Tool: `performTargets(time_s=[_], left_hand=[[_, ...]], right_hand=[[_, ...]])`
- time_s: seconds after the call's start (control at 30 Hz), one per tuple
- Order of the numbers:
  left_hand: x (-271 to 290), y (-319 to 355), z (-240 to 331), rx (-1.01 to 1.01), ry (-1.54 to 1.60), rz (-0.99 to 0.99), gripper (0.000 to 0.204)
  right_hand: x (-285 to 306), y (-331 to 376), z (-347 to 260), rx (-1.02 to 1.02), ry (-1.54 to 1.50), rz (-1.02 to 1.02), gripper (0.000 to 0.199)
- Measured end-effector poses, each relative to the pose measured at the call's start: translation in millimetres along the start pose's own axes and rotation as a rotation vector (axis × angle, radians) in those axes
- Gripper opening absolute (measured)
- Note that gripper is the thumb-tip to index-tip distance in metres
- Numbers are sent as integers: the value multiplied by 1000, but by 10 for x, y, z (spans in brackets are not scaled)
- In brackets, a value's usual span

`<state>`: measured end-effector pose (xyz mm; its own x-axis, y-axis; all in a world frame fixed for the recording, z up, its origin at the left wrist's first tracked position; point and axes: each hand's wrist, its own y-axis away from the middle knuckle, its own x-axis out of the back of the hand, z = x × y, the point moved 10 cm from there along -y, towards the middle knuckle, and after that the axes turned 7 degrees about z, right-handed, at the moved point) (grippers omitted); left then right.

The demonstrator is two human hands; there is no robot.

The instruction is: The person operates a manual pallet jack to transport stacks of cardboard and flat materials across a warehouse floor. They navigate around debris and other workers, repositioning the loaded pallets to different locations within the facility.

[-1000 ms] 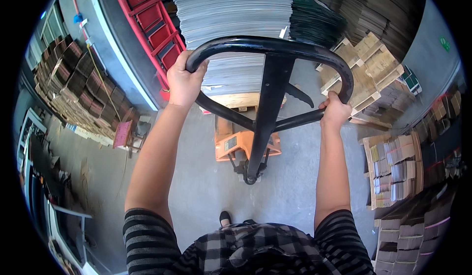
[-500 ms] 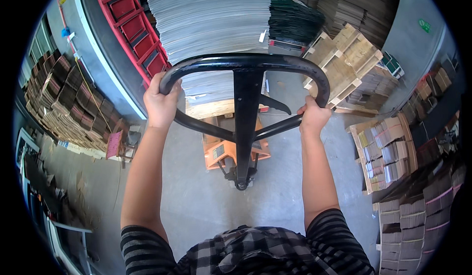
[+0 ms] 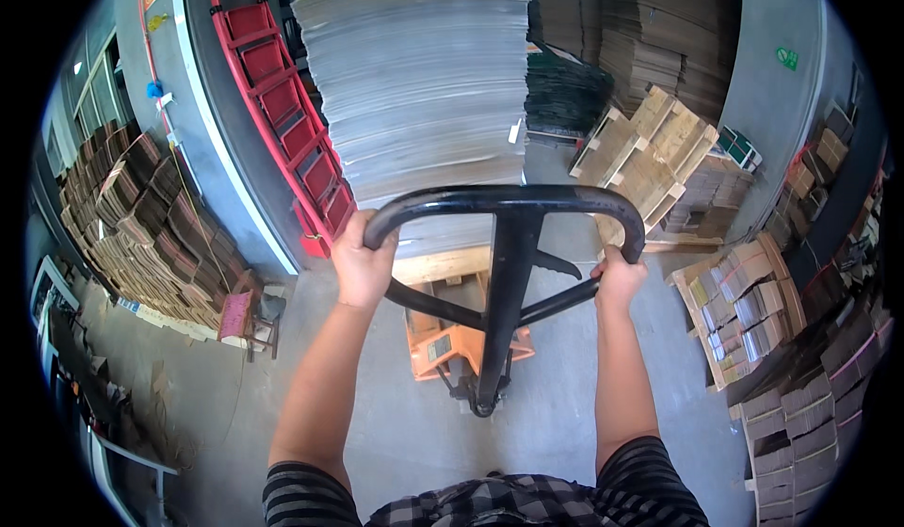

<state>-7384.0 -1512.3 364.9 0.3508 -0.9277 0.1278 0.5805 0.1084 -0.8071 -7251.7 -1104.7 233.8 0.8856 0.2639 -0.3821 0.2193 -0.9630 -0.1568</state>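
Both arms stretch forward to the black loop handle [image 3: 516, 197] of a pallet jack. My left hand [image 3: 365, 261] is wrapped round the loop's left bend, and my right hand [image 3: 619, 280] grips its lower right bend. A black lever [image 3: 557, 263] juts from the handle's centre bar, apart from my right fingers. Below the handle sits the jack's orange body [image 3: 450, 346], at the near side of a wooden pallet [image 3: 443, 265]. A tall stack of grey-white sheets [image 3: 419, 84] rises from that pallet; the handle covers part of its base.
A red folding ladder [image 3: 282, 94] leans by the wall left of the stack. Tilted wooden pallets [image 3: 650, 155] stand at right. Bundled cardboard fills the left side [image 3: 141, 226]; a loaded pallet [image 3: 739, 301] and more bundles [image 3: 796, 442] line the right. A pink-topped stool [image 3: 237, 315] stands at left.
The handle, my hands and the stack all sit lower and slightly further right in the picture. More of the stack's top and the ladder shows. Both hands keep their grip.
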Motion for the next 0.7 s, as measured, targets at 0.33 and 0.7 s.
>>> performTargets(time_s=[0.33,0.7], left_hand=[[484,398,352,-18,57,-4,19],[960,951,808,-38,42,-24,20]], right_hand=[[586,497,-323,-9,-24,48,10],[1327,892,-466,-14,-28,52,9]])
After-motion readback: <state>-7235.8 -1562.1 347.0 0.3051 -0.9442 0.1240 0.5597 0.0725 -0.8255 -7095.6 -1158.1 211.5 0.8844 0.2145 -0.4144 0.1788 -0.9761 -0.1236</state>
